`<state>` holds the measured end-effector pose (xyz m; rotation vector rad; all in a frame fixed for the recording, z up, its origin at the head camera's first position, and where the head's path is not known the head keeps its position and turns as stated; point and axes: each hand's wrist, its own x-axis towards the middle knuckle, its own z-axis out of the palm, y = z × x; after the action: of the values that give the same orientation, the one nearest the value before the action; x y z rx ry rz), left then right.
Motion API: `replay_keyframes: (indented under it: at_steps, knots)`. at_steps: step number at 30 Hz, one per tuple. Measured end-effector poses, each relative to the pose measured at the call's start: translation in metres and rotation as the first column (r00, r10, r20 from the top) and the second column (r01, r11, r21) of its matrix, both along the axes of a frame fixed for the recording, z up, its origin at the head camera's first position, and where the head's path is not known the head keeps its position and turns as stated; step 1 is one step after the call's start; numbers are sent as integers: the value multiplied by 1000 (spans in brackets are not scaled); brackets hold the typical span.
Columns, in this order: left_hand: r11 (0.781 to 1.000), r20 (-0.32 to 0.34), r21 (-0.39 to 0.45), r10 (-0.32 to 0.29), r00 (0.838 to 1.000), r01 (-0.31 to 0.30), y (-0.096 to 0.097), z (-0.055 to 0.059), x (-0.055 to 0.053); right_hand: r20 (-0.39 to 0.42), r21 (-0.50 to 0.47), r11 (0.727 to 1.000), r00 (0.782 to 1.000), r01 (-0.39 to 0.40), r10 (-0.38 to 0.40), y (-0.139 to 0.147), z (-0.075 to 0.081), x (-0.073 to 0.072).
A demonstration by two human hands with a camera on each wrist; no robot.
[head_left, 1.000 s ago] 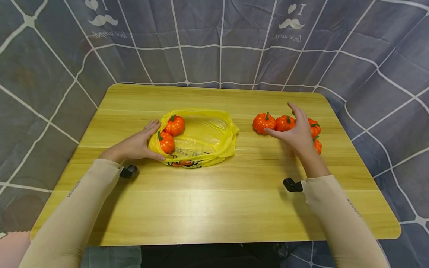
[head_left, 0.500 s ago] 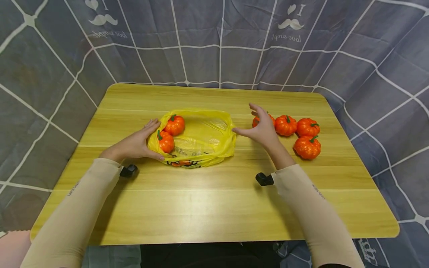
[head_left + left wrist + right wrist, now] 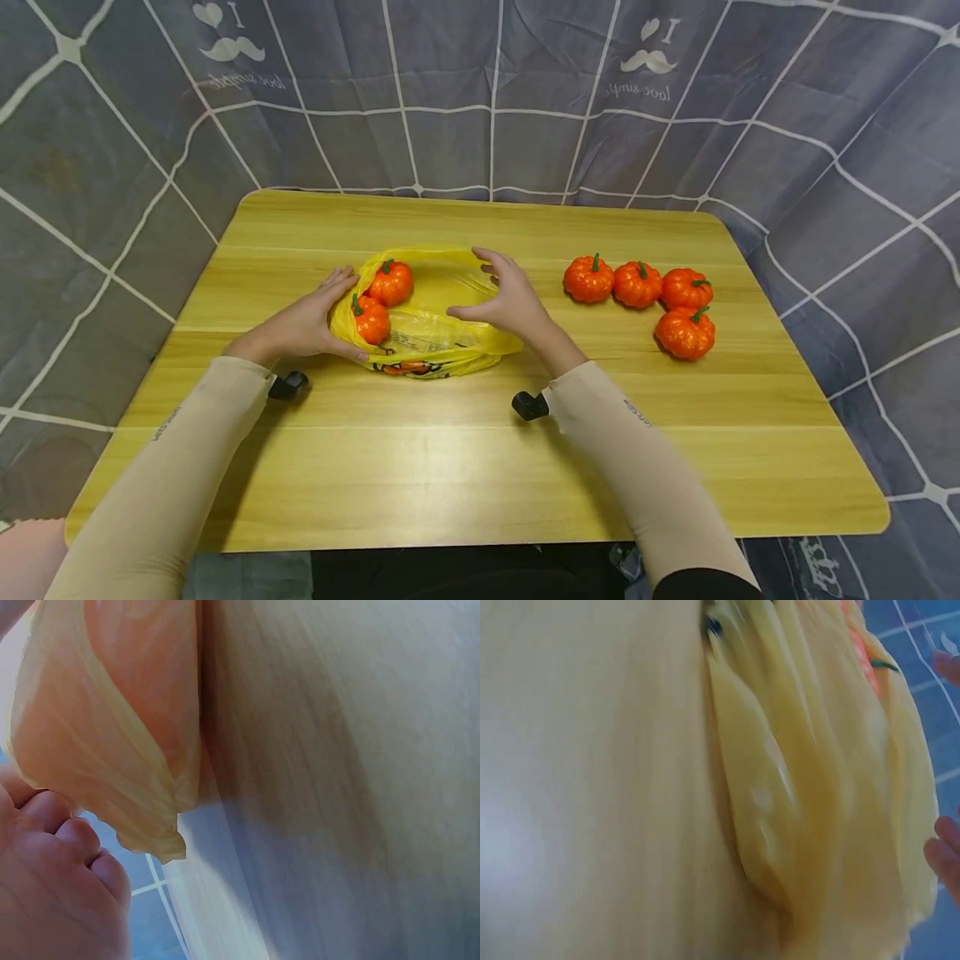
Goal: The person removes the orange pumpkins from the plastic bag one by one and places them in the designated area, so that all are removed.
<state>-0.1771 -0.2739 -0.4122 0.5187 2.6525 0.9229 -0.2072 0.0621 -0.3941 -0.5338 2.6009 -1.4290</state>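
Observation:
A yellow plastic bag (image 3: 450, 362) lies with its mouth spread on the table, also filling much of both wrist views. Two small orange pumpkins with green stems sit in its left end, a rear pumpkin (image 3: 391, 282) and a front pumpkin (image 3: 371, 320). My left hand (image 3: 311, 321) holds the bag's left end, thumb at the front rim and fingers around the back. Over the bag's right part hovers my right hand (image 3: 513, 304), thumb and fingers spread apart with nothing between them. In the right wrist view its fingertips (image 3: 946, 859) show beyond the bag.
Several more orange pumpkins (image 3: 637, 285) stand in a cluster at the table's right. The wooden table (image 3: 450, 475) ends at a grey curtain (image 3: 450, 150) with white lines, behind and at both sides.
My right hand has swept left from over the pumpkin cluster to above the bag, leaving the cluster uncovered. My left hand and the two pumpkins in the bag have stayed put.

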Motion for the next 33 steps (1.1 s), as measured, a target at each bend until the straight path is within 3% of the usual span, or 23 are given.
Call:
replay_keyframes:
  at_steps: [12,26,33]
  knots:
    - [999,38,-6,40,998,-40,2,1,1,13,-52,983,984,-176,177,-56,-15,7]
    - [998,40,21,50,998,-51,3,1,2,-22,49,965,966,-256,257,-104,-21,11]
    - [999,20,17,42,999,-42,4,-1,1,-66,177,944,954,-278,293,-111,-26,11]
